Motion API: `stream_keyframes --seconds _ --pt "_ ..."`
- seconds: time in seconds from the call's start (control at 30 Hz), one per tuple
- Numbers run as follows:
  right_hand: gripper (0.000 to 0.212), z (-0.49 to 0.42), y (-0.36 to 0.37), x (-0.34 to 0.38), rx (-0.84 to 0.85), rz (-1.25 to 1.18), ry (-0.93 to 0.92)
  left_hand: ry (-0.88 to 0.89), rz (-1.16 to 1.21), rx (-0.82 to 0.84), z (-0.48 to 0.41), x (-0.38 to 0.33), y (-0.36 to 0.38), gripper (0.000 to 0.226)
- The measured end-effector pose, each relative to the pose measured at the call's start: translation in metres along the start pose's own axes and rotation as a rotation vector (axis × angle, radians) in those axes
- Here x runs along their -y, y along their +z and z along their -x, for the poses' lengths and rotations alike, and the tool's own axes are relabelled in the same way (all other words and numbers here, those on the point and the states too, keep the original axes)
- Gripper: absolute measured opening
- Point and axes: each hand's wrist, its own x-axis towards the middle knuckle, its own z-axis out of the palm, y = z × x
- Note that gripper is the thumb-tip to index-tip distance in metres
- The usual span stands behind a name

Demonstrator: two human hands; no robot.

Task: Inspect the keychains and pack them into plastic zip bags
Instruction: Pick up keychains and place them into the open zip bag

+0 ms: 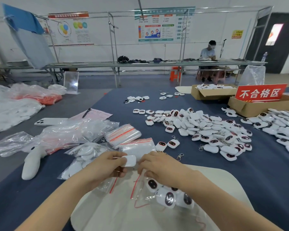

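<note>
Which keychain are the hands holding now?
The plain white keychain between the left hand and right hand, above the zip bag; it shows no dark face, unlike the bagged keychains.

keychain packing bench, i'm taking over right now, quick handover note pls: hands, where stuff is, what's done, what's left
Left hand holds one white keychain at the mouth of the open zip bag.
Right hand pinches the bag's rim.
The bag lies on the white mat, with packed keychains inside.
Spare zip bags lie ahead left; filled bags sit left of the hands.
Left to do: drop this one in, seal the bag, then probably work through the loose pile on the right.
</note>
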Motion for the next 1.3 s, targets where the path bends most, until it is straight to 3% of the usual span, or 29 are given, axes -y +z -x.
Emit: stream_keyframes --seconds 0.13,0.27,0.4,0.6,0.8,1.03,1.3 --pt "0.022 0.000 -0.004 0.003 -0.015 0.046 -0.028 -0.005 -0.003 0.015 -0.002 0.000 0.000 0.018" --pt "0.033 0.002 -0.005 0.004 0.041 0.039 -0.045 -0.013 0.003 0.027 -0.003 0.000 0.001 0.019" --pt "0.024 -0.001 -0.007 0.006 0.077 0.026 -0.077 -0.019 0.021 0.018 -0.005 0.000 0.001 0.021" --pt "0.014 0.002 -0.006 0.007 0.055 -0.036 0.021 -0.053 0.037 0.048 -0.004 0.006 0.001 0.022" --pt "0.016 0.009 -0.002 0.009 -0.018 0.003 0.019 -0.098 0.183 0.057 -0.004 0.009 0.002 0.020" --pt "0.031 0.008 -0.006 0.015 0.061 0.129 0.025 -0.128 0.406 0.054 -0.004 0.012 0.012 0.028" --pt "0.024 0.010 -0.009 0.019 0.051 0.031 0.114 -0.136 0.467 0.047 -0.002 0.017 0.025 0.030"
